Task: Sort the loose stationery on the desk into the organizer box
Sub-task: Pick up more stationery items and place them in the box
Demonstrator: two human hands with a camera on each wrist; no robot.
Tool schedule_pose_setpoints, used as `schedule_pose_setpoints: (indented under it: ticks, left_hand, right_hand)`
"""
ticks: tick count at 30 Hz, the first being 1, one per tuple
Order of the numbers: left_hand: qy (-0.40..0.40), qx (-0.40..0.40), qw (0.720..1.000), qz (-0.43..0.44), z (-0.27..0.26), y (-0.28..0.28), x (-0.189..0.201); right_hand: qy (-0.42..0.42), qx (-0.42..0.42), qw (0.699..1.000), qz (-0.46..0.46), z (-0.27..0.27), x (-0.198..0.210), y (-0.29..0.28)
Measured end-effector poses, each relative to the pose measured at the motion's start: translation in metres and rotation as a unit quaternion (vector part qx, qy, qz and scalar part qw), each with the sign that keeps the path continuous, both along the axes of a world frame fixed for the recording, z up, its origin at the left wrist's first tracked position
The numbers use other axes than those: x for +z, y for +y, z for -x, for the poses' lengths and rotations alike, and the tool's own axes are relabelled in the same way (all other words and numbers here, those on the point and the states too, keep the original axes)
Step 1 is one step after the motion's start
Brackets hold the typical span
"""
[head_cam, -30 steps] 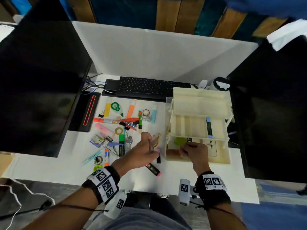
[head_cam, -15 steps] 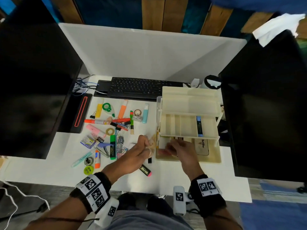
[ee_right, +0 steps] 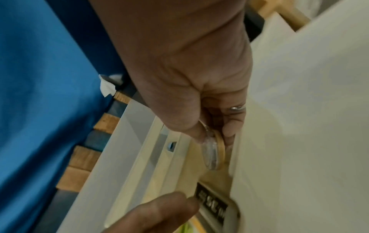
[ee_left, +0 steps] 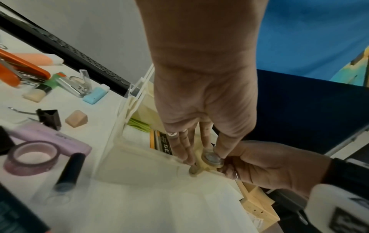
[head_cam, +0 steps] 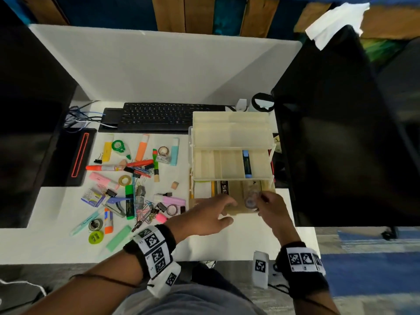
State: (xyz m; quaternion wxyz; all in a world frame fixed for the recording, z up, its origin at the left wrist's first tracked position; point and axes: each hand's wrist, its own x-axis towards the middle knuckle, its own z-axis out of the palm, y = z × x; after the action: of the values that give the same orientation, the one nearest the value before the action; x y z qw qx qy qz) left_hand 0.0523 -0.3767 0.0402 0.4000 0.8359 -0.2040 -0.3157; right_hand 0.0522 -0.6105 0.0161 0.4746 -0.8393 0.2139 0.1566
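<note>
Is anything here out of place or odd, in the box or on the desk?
Nothing looks damaged or spilled. Loose stationery still lies in a jumble on the desk, left of the box. Both hands, left hand and right hand, are at its bottom compartment.

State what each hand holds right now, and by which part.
The right hand pinches a small clear tape roll by its flat sides, over the organizer box. The left hand touches that roll with straight fingers but grips nothing.

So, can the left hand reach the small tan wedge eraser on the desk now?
Probably yes: the left hand holds nothing, and the wedge eraser lies alone on bare desk, left of the organizer box.
</note>
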Motion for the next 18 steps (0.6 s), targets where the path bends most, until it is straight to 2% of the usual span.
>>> schedule_pose_setpoints:
  ticks: [5,10,14,18]
  left_hand:
    - [0.008,0.009,1.000,0.004,0.002,0.003,-0.007]
    - [-0.001,0.034,0.999,0.011,0.004,0.027,-0.005]
    - [0.009,0.097,0.995,0.011,0.006,0.057,0.000]
    - [0.028,0.149,0.988,-0.005,0.015,0.092,-0.004]
  right_hand:
    - [0.001,0.049,0.989,0.143,-0.025,-0.013,0.004]
    - [-0.025,0.032,0.982,0.186,-0.027,-0.040,0.015]
    - [-0.086,0.034,0.966,0.243,-0.015,-0.040,0.021]
    - [-0.094,0.051,0.953,0.283,-0.016,-0.042,0.019]
